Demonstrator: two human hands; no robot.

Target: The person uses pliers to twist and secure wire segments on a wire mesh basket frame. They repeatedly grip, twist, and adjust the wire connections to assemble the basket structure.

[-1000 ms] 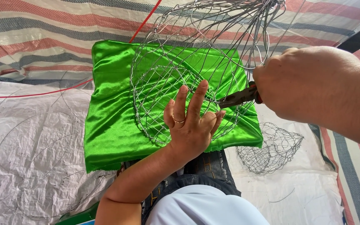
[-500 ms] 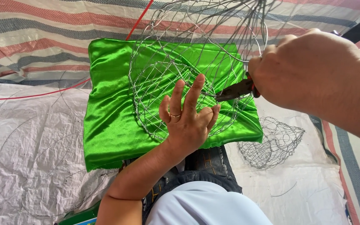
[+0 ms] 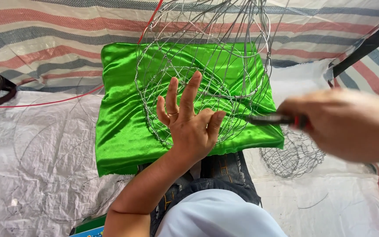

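Head view: left hand (image 3: 189,127), fingers spread, presses a wire basket frame (image 3: 202,74) on the green cushion (image 3: 119,131); right hand (image 3: 352,127), blurred, grips pliers (image 3: 270,119) at the cushion's right edge. Wire-twisting appears underway; next, the pliers' tip must meet a wire joint precisely.

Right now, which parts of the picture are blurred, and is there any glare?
Head view: the right hand and the tool it holds are smeared by motion blur; the left hand, wire basket and green cushion are sharp; the satin gives soft sheen along its folds, no harsh glare; light is even daylight, with faint shadows only.
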